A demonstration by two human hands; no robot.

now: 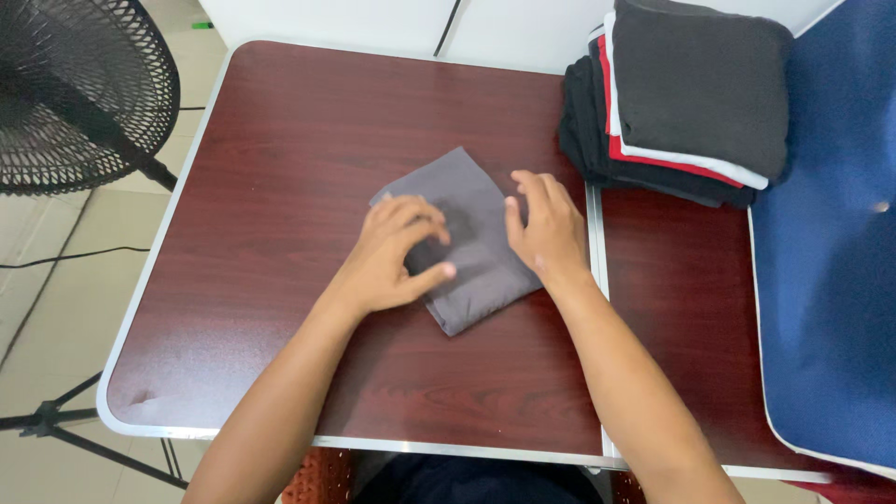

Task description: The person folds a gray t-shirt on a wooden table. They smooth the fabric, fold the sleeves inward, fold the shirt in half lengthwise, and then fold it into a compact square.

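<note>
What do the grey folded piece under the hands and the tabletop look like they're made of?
Grey folded piece: thin, smooth woven fabric, probably synthetic, with a matte to faint sheen; it lies flat with crisp fold edges. Tabletop: dark reddish wood-grain surface, likely laminate since it reflects light softly, framed by a pale metal-looking rim. Both hands, left and right, rest on the fabric.

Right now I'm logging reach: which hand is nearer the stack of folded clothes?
The right hand. It rests on the grey cloth's right edge, closest to the stack of folded clothes; the left hand lies farther left.
</note>
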